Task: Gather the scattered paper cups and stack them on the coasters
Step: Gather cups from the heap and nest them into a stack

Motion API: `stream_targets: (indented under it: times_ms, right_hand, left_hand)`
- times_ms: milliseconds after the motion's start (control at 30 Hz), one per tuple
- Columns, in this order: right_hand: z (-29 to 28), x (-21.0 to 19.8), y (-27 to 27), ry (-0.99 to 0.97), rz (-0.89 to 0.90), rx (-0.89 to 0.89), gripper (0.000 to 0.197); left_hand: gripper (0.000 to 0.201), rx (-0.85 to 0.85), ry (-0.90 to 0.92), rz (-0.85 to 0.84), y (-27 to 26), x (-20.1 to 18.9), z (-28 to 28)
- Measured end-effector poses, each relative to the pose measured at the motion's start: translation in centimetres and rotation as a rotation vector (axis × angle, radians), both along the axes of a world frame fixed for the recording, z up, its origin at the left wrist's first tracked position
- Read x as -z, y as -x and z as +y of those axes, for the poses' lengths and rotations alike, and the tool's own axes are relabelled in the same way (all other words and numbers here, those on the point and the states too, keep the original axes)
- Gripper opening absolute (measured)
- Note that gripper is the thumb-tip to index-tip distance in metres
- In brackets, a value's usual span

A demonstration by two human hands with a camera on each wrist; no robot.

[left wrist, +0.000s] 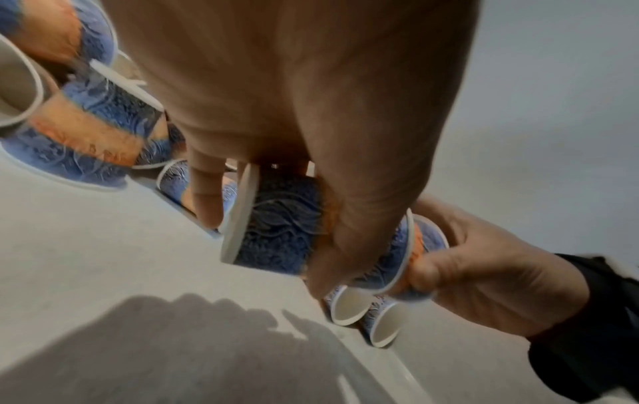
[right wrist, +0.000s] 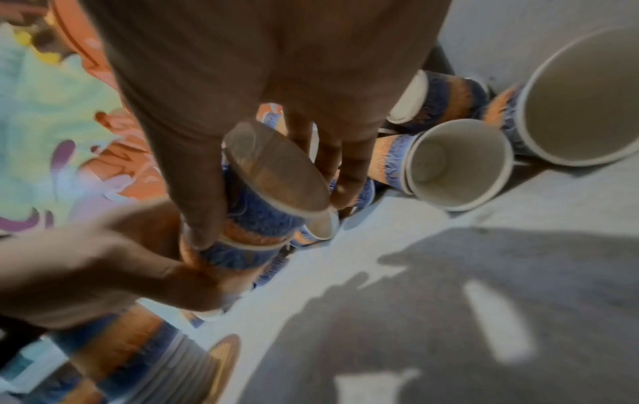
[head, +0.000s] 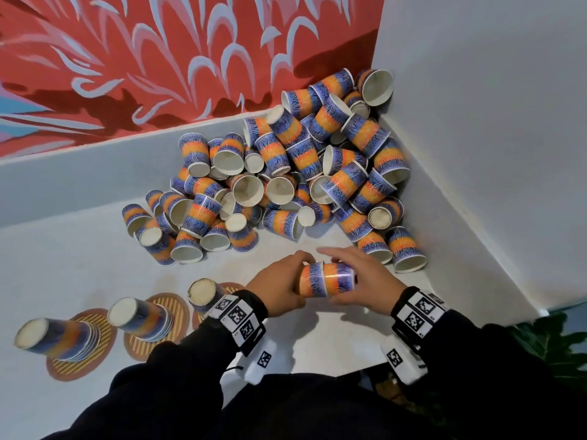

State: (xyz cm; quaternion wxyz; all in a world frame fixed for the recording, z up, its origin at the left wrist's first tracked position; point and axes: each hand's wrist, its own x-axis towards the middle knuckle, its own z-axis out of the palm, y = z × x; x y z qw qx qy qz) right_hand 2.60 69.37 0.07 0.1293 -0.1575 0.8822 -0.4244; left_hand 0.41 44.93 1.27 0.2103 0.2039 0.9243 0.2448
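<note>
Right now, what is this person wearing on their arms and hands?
Both hands are bare: left hand, right hand. Black sleeves cover both arms. Each wrist carries a black band set with white tiles printed with square black-and-white codes, and a white block, also bearing a code, sits below each band.

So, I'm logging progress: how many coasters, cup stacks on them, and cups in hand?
Round striped orange coasters: 3
Inverted stacks of blue-and-orange paper cups: 3
Nested paper cups in left hand and right hand: 2
Total: 8
</note>
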Motion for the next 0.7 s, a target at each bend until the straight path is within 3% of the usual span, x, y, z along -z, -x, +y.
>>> stream_targets:
  times_ms: [100, 167, 233, 300, 400, 467, 567, 700]
  right_hand:
    - [-1.3, -1.3, -0.3, 0.247, -0.050, 0.073, 0.099]
    - [-1.1, -0.9, 0.1, 0.388, -0.069, 0.327, 0.077]
    - [0.4, 0.2, 0.9, 0.232, 0.049, 0.654, 0.065]
    - [2.4, 1.5, 1.5, -0.115, 0.168, 0.787, 0.063]
    - [3.1, 3.1, 1.7, -0.581, 0.137, 0.623, 0.062]
    - [2.4, 3.9, 1.5, -0.770, 0.156, 0.568, 0.057]
    - [0.8, 4.3, 1.1, -0.759, 0.176, 0.586, 0.049]
    - [0.3, 4.4, 0.2, -0.543, 0.164, 0.604, 0.044]
  left_hand:
    - [0.077, -0.030, -0.128, -0.039, -0.3, 0.2, 0.9]
    - [0.077, -0.095, -0.187, -0.057, -0.2, 0.3, 0.9]
    - [0.078, -0.179, -0.237, -0.074, -0.1, 0.4, 0.4]
    - [0.078, -0.259, -0.299, -0.100, -0.1, 0.4, -0.2]
    - [0.080, -0.324, -0.390, -0.162, -0.1, 0.3, -0.6]
    - [0.081, -0.336, -0.431, -0.194, -0.2, 0.3, -0.6]
    - [0.084, -0.336, -0.427, -0.181, -0.2, 0.2, -0.7]
    - [0.086, -0.304, -0.321, -0.100, 0.0, -0.1, -1.4]
